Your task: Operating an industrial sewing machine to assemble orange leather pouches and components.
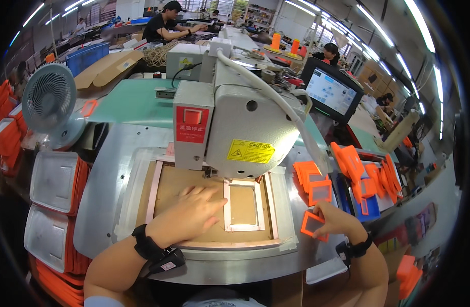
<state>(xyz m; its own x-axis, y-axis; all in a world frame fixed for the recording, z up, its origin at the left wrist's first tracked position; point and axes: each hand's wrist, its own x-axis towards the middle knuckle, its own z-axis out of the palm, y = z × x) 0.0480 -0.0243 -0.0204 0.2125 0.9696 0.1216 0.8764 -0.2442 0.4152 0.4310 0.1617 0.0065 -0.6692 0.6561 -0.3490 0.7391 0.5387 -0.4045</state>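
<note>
My left hand (186,217) lies on a brown board (181,179) with its fingers stretched out. The fingertips are close to a small white rectangular frame (259,220) fixed on that board. My right hand (339,221) pinches the edge of an orange-rimmed rectangular piece (312,225) with a grey window, over the metal table at the right. Similar orange-rimmed pieces (316,190) lie overlapped just beyond it. The head of a large grey sewing machine (255,115) stands over the far side of the board and partly hides it.
Stacks of orange pieces with pale trays (53,181) rise at the left, below a grey fan (50,94). A blue bin (367,214) heaped with orange pieces stands at the right, near a screen (333,88). A co-worker (162,28) sits at a far table.
</note>
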